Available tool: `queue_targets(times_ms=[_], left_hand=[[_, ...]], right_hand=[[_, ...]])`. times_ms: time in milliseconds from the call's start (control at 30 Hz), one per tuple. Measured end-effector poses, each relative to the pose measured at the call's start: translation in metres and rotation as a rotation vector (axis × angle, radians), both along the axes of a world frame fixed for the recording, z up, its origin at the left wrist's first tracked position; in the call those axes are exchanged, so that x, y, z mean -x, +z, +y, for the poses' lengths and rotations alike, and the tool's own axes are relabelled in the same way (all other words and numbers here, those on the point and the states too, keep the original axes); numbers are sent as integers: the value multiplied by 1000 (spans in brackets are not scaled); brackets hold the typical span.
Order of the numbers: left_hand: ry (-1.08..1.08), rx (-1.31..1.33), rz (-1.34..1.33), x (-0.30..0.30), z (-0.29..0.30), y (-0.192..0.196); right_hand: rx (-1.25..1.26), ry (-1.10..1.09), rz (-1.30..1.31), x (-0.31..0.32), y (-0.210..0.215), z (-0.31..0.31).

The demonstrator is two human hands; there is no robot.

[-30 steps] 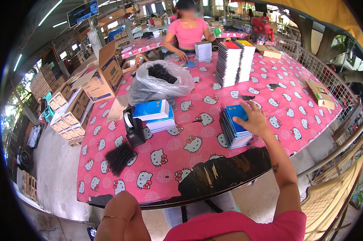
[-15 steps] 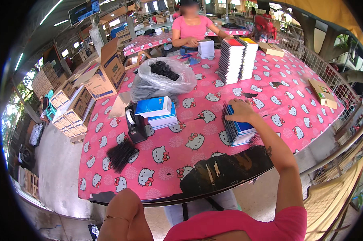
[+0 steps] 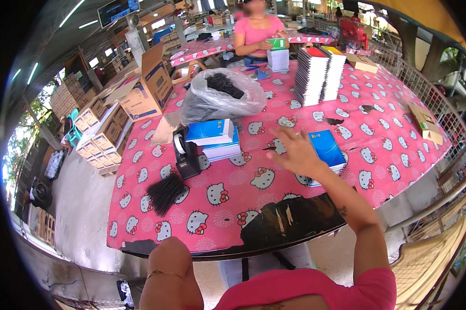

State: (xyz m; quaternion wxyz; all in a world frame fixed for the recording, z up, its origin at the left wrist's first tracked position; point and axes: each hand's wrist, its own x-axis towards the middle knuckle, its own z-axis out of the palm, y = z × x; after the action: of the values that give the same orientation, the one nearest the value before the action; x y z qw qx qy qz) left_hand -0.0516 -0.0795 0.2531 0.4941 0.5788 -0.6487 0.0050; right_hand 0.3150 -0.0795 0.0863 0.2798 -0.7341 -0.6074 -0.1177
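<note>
My right hand [image 3: 295, 152] is open, fingers spread, just left of a short stack of blue-covered spiral notebooks [image 3: 326, 147]; its forearm hides the stack's near left side. Nothing shows in its grasp. My left arm [image 3: 168, 263] is bent at the lower edge with a thin bracelet on it, and its hand does not show. Blue-covered books [image 3: 209, 133] are stacked unevenly beside a black tape dispenser [image 3: 187, 157]. Nearer lies a bundle of black binding coils [image 3: 166, 194].
A clear plastic bag [image 3: 251, 101] with black contents stands beyond the blue books. Tall spiral notebook stacks [image 3: 311, 77] rise farther back. Across the pink patterned table [image 3: 227, 194], a person [image 3: 253, 33] holds a green-covered book [image 3: 277, 44]. Cartons [image 3: 140, 101] stand left.
My right hand has come off the blue notebook stack and moved left, its fingers spreading. The co-worker now holds a green-covered book over the white stack. The view has shifted slightly.
</note>
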Motion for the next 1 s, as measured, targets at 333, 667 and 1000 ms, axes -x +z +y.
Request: queue_targets(times_ms=[333,667,1000], left_hand=[[324,871,-438,-70,69,-36],[2138,-663,-386,-166,297,-205],[2112,18,724,-157,351,-182]], right_hand=[[-108,184,631,25,-83,90],[-260,34,389,53,-111,167],[-219,-5,256,63,-106,157]])
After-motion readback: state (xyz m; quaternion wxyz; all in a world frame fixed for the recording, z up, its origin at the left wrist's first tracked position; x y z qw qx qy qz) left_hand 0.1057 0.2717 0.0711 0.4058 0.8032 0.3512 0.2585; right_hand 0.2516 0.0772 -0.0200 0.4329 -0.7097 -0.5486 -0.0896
